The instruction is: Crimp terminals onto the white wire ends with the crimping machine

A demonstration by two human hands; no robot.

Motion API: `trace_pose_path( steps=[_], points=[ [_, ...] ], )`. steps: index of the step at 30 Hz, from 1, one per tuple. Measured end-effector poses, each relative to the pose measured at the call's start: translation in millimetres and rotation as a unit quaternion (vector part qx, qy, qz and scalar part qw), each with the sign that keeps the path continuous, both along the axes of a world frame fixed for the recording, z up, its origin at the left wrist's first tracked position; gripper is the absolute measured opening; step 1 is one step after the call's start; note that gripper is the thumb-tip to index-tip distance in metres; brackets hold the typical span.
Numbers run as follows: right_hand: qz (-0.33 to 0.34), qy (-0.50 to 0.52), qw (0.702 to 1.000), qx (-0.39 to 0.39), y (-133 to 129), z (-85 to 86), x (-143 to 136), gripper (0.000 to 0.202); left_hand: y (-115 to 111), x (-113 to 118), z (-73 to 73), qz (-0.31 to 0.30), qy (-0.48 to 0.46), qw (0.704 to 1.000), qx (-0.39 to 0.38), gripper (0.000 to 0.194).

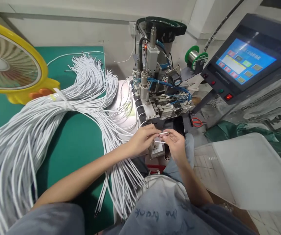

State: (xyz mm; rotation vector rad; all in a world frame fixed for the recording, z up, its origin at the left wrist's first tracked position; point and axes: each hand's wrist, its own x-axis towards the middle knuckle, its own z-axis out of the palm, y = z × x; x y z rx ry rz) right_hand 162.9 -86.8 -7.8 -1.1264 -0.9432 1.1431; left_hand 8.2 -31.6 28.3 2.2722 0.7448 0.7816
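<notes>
My left hand point(146, 138) pinches a thin white cable point(163, 133) near its end, in front of the machine. Close beside it, my right hand point(176, 143) has its fingers closed on the same cable's tip. A second short white length shows just below, between the two hands; whether it is the same cable I cannot tell. Left of my hands, a large bundle of white cables point(86, 101) lies tied with a white band point(65, 100). Loose strands from it fan out under my left forearm.
A machine with metal cylinders point(144, 89) and blue tubes stands ahead. To its right are a wire spool point(193, 56), a control screen point(245, 62) and red-handled scissors point(197, 122). A yellow fan point(41, 70) stands on the green mat point(81, 137). A whitish panel point(253, 169) lies at right.
</notes>
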Motion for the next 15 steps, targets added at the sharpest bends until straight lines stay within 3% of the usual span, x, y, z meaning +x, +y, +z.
trace_pose_path(
  steps=[3, 11, 15],
  points=[
    [0.016, 0.042, 0.999, 0.017, -0.1, 2.7, -0.8, 0.025, -0.9, -1.2, 3.0, -0.003, -0.006, 1.0, 0.012, 0.025],
    [0.009, 0.012, 0.999, 0.044, 4.0, 3.1, 2.3, 0.024, 0.0, -1.9, 6.6, -0.024, -0.034, 0.999, 0.019, 0.022],
    [0.023, 0.054, 0.996, 0.067, 3.5, 2.4, 2.7, 0.022, -0.1, -1.7, 6.1, -0.034, -0.05, 0.998, 0.03, 0.021]
  ],
)
